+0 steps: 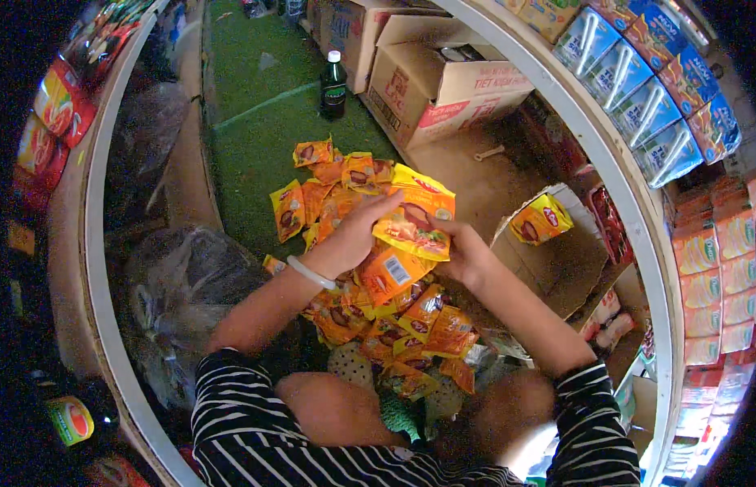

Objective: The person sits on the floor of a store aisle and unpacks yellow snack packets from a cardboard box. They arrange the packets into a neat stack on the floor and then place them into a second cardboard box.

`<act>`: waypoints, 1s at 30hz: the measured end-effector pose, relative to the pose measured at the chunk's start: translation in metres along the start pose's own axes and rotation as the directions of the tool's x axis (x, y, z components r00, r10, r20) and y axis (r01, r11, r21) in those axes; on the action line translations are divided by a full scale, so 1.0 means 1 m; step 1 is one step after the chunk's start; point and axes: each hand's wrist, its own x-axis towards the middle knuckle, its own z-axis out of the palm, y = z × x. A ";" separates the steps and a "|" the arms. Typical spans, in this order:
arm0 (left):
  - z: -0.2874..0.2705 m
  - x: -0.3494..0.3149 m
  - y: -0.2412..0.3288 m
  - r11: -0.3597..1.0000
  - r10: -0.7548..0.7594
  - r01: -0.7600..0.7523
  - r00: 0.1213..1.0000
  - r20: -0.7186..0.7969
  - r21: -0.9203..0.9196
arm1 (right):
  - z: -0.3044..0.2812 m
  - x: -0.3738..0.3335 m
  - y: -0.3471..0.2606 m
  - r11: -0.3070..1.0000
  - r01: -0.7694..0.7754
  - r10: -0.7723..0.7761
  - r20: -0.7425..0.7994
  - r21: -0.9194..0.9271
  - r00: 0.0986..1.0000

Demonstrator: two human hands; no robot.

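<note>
Two hands share one yellow-orange packet (414, 217): the left hand (354, 237) grips its left edge and the right hand (466, 253) its right, with little gap between fingers and thumbs. Its long axis points mostly away from the body. Loose packets (423, 312) lie beneath and left of the grip; a cut-open carton (561, 280) sits to its right, nearer the right hand, with a lone packet (542, 219) at its far side.
</note>
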 end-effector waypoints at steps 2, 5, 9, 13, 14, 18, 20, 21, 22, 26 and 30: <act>0.002 0.009 0.026 0.997 -0.071 0.073 0.979 0.189 0.000 | -0.030 0.003 -0.006 0.997 0.030 -0.034 0.065 0.067 0.997; -0.012 0.000 0.022 0.996 -0.087 0.087 0.944 0.320 0.014 | -0.022 0.001 -0.006 0.994 0.093 -0.096 0.045 0.060 0.994; -0.015 0.005 0.036 0.961 -0.272 0.233 0.895 0.355 0.148 | -0.033 -0.009 -0.021 0.975 0.216 -0.213 0.056 -0.057 0.975; -0.041 0.015 0.071 0.626 -0.376 0.346 0.919 -0.118 0.700 | -0.025 -0.025 -0.031 0.937 0.300 -0.305 -0.001 -0.181 0.952; -0.039 0.016 0.079 0.576 -0.256 0.402 0.915 -0.311 0.712 | -0.030 -0.028 -0.035 0.954 0.255 -0.253 0.034 -0.156 0.967; -0.025 0.022 0.084 0.620 0.581 -0.295 0.796 -0.173 0.727 | -0.053 -0.028 -0.037 0.985 0.146 -0.137 0.096 -0.093 0.986; -0.012 0.019 0.096 0.592 0.569 -0.426 0.822 0.020 0.684 | -0.023 -0.036 -0.034 0.990 0.130 -0.141 0.237 0.060 0.961; -0.003 0.020 0.101 0.616 0.532 -0.474 0.839 0.111 0.629 | -0.010 -0.042 -0.034 0.985 0.116 -0.151 0.295 0.131 0.943; 0.005 0.021 0.091 0.734 0.478 -0.475 0.869 0.128 0.486 | -0.004 -0.048 -0.033 0.983 0.145 -0.176 0.340 0.114 0.924; 0.022 0.023 0.065 0.927 0.350 -0.368 0.919 0.180 0.077 | -0.022 -0.051 -0.010 0.928 0.258 -0.231 0.126 -0.269 0.965; 0.020 0.025 0.064 0.962 0.180 -0.210 0.969 -0.170 -0.177 | -0.013 -0.052 -0.014 0.876 0.275 -0.234 0.148 -0.397 0.961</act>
